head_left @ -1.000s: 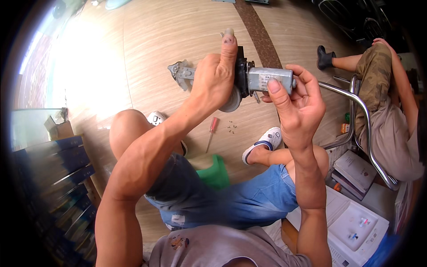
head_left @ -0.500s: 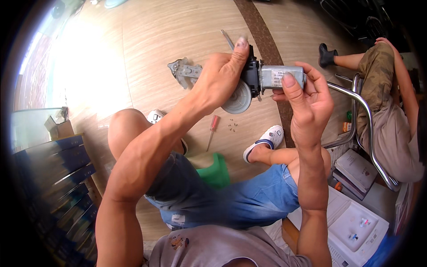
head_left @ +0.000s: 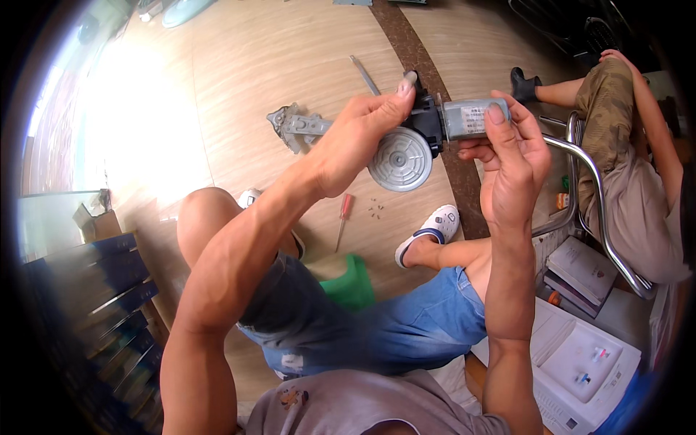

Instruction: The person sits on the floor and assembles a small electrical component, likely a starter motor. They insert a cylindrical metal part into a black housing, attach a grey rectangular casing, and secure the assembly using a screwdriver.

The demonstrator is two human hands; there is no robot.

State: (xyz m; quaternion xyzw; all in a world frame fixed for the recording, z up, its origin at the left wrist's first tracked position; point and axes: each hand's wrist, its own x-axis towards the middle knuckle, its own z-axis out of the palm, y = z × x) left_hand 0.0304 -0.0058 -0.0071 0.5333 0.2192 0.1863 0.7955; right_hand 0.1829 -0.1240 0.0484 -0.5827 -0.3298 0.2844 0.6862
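Note:
My left hand [head_left: 362, 130] is closed round the black gear housing [head_left: 428, 119] of a small electric motor unit, thumb along its top edge. A round grey ridged disc [head_left: 401, 159] sits on the near side of that housing, below my fingers. With thumb and fingers, my right hand [head_left: 513, 163] grips the silver motor can [head_left: 464, 119], which carries a white label. The can stands end-on against the housing; whether they are fully joined I cannot tell. Beyond my left hand is a grey metal bracket [head_left: 297, 127] with an arm running behind the hand.
On the floor lie a red-handled screwdriver [head_left: 342, 217], several small screws [head_left: 375, 209] and a metal bar [head_left: 364, 75]. A green stool [head_left: 350, 283] is between my legs. At right, a person [head_left: 631, 159] sits by a chrome chair frame [head_left: 598, 174]. Blue boxes [head_left: 109, 268] are stacked at left.
Both hands and the motor unit have shifted a little to the right. The grey disc has turned to show more of its ridged face, and the motor can is slightly tilted.

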